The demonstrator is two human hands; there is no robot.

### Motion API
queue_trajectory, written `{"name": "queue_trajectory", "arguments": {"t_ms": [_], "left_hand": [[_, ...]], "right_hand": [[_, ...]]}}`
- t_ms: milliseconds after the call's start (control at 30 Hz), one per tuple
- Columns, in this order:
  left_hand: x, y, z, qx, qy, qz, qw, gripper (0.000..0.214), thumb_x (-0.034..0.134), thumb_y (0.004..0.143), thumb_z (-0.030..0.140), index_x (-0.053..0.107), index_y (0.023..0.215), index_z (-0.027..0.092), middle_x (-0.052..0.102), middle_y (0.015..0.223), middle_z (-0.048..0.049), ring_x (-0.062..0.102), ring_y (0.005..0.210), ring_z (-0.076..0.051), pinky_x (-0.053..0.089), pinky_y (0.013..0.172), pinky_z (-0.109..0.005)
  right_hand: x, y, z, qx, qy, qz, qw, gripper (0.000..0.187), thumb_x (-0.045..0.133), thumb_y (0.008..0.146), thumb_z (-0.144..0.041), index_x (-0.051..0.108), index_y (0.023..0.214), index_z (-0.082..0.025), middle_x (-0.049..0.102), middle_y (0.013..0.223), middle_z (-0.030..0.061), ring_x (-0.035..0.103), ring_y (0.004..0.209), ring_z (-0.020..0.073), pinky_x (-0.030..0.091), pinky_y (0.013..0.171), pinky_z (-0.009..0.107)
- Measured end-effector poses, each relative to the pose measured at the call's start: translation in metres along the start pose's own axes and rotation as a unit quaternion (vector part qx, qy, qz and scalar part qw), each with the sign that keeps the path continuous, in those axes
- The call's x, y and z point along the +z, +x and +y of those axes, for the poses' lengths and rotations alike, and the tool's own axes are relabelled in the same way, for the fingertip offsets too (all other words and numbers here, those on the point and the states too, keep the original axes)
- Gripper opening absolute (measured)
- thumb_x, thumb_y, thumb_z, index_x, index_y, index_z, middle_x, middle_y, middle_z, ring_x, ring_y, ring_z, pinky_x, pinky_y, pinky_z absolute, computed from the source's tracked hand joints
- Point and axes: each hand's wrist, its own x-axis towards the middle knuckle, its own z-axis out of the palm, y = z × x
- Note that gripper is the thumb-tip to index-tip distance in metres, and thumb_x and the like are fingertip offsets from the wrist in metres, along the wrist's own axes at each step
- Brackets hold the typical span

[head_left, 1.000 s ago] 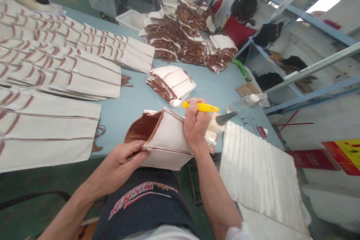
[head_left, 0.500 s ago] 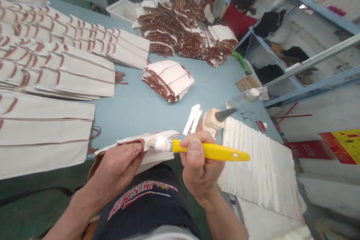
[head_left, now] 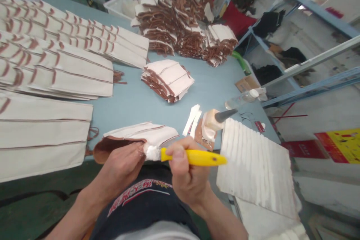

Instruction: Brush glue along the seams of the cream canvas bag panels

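Observation:
My right hand (head_left: 187, 172) is closed round the yellow handle of a paintbrush (head_left: 197, 157). White paste coats its bristles, which lie against the edge of a cream-and-brown sewn piece (head_left: 149, 132). With its fingers closed on that edge, my left hand (head_left: 123, 163) pinches the piece just left of the bristles. The piece gapes open and shows its brown inner side at the left; its lower part is hidden behind my hands. Right of it stand a pale bottle with a dark cone nozzle (head_left: 215, 120) and a brown scrap (head_left: 204, 137).
Overlapping rows of cream pieces (head_left: 81, 75) cover the table's left. A small bundle (head_left: 168, 78) lies mid-table, and tall brown-and-cream stacks (head_left: 180, 22) stand behind it. At the right are white padded strips (head_left: 253, 165), a clear bottle (head_left: 242, 99) and a blue shelf frame (head_left: 309, 3).
The brush has moved left and slightly down toward my left fingers. The piece now gapes wider, showing more of its brown inside. My left hand still grips the edge.

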Motion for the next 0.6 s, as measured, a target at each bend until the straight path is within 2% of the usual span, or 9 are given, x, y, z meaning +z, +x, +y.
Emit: {"name": "queue_trajectory", "arguments": {"t_ms": [67, 200, 267, 433, 600], "left_hand": [[0.002, -0.001, -0.001, -0.009, -0.013, 0.004, 1.0, 0.026, 0.048, 0.101, 0.003, 0.061, 0.093, 0.024, 0.075, 0.078, -0.002, 0.076, 0.069, -0.02, 0.063, 0.071, -0.03], [0.005, -0.001, -0.001, -0.012, 0.01, 0.029, 0.999, 0.022, 0.049, 0.105, 0.006, 0.06, 0.094, 0.022, 0.077, 0.08, -0.0044, 0.077, 0.07, -0.02, 0.061, 0.069, -0.028], [0.003, 0.001, 0.0, -0.017, 0.013, 0.032, 0.999, 0.021, 0.05, 0.106, 0.007, 0.061, 0.095, 0.021, 0.077, 0.081, -0.0047, 0.077, 0.07, -0.019, 0.061, 0.069, -0.027], [-0.002, 0.003, 0.003, -0.036, -0.015, 0.026, 0.999, 0.025, 0.05, 0.104, 0.006, 0.062, 0.09, 0.022, 0.076, 0.078, -0.0033, 0.076, 0.069, -0.019, 0.059, 0.069, -0.026], [0.002, 0.002, 0.002, -0.055, -0.027, 0.038, 0.997, 0.025, 0.052, 0.106, 0.01, 0.06, 0.085, 0.023, 0.07, 0.071, -0.0007, 0.069, 0.06, -0.017, 0.055, 0.064, -0.027]], "right_hand": [[0.001, -0.001, -0.003, -0.012, -0.003, -0.024, 1.0, 0.017, 0.053, 0.1, -0.02, 0.063, 0.086, -0.023, 0.067, 0.068, -0.0042, 0.057, 0.048, 0.0096, 0.047, 0.051, 0.022], [0.0, -0.002, 0.006, 0.046, 0.013, 0.043, 0.998, 0.018, 0.054, 0.103, -0.023, 0.066, 0.09, -0.023, 0.068, 0.073, -0.0033, 0.055, 0.05, 0.0094, 0.046, 0.051, 0.022], [0.002, -0.005, 0.012, 0.061, 0.03, 0.053, 0.996, 0.021, 0.053, 0.105, -0.027, 0.067, 0.09, -0.023, 0.066, 0.072, -0.003, 0.053, 0.05, 0.01, 0.045, 0.049, 0.023], [0.006, -0.017, 0.014, 0.078, 0.07, -0.006, 0.994, 0.026, 0.053, 0.107, -0.035, 0.069, 0.091, -0.022, 0.061, 0.067, -0.0027, 0.046, 0.045, 0.0101, 0.038, 0.042, 0.023], [0.004, -0.011, 0.018, 0.087, 0.064, 0.059, 0.992, 0.027, 0.053, 0.107, -0.035, 0.066, 0.088, -0.022, 0.057, 0.063, -0.0049, 0.044, 0.042, 0.0096, 0.04, 0.043, 0.023]]}}
